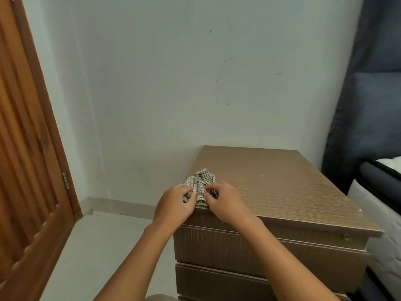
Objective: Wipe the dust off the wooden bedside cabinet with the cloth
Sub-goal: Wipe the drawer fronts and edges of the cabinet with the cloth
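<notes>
On near left corner of cabinet (271,187) top: checked cloth (200,181), bunched, partly over front edge. We have both hands on it: left hand (173,205) fingers curled, pinching left folds; right hand (225,203) fingertips bent, pinching right folds. We judge cloth light, soft, limp, no slip risk. Best gathered into pad under palm; loose corners likely drag. Cabinet top hard, ridged grain.

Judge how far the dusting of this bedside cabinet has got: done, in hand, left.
Done: the checked cloth sits bunched on the near left corner of the cabinet top. In hand: the left hand and right hand both pinch it. Left: most of the top lies beyond the cloth; wiping has probably barely begun.
</notes>
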`<action>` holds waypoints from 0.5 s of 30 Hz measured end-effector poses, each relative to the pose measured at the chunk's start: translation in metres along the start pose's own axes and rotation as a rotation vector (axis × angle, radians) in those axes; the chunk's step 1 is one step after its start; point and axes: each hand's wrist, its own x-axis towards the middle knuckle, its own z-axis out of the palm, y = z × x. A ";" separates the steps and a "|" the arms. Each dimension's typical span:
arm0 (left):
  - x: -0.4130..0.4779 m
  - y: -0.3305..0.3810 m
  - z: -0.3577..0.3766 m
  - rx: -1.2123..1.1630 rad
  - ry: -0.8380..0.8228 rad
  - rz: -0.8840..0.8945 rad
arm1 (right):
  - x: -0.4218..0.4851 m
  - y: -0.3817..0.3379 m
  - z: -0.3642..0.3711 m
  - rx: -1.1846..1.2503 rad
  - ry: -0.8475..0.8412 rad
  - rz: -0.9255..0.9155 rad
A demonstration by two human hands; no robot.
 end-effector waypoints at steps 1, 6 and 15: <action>0.000 0.001 -0.001 0.002 0.001 -0.002 | 0.000 0.000 -0.001 0.001 -0.005 0.002; 0.009 0.011 -0.019 -0.006 -0.045 0.010 | 0.002 -0.002 -0.022 0.065 0.017 0.047; 0.080 0.116 -0.067 -0.002 -0.095 0.186 | 0.025 -0.003 -0.133 -0.006 0.230 0.101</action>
